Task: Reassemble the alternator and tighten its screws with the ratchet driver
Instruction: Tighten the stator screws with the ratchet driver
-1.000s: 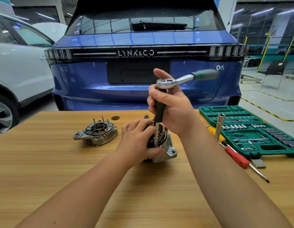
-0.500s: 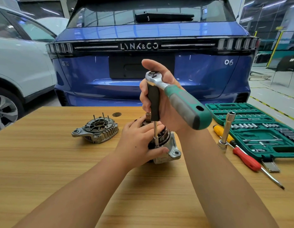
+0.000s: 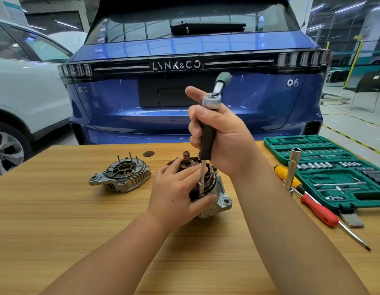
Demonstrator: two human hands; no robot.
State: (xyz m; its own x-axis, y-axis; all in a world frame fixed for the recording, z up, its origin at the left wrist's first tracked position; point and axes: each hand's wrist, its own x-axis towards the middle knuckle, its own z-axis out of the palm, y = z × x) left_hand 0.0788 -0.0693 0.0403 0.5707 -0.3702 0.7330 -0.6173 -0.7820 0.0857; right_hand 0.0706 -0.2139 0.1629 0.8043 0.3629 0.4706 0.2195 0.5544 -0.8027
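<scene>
The alternator body (image 3: 218,198), silver housing with copper windings and an upright shaft, stands on the wooden table (image 3: 57,220). My left hand (image 3: 176,194) wraps around its near left side. My right hand (image 3: 221,137) grips the black vertical shaft of the ratchet driver (image 3: 207,143), whose socket tip rests on the alternator's top edge. The ratchet head sits above my fist, and its green handle (image 3: 224,78) points away toward the car. The separate rear cover (image 3: 121,174) with upright studs lies to the left.
A green socket set case (image 3: 333,171) lies open at the right. A long socket (image 3: 293,169) stands upright beside a yellow screwdriver (image 3: 288,175) and a red screwdriver (image 3: 321,211). A blue car (image 3: 184,81) stands behind the table, a white car (image 3: 25,92) at the left.
The ratchet's green handle has swung from pointing right, round toward me, to pointing away at the car. Both hands stay on the driver and the alternator.
</scene>
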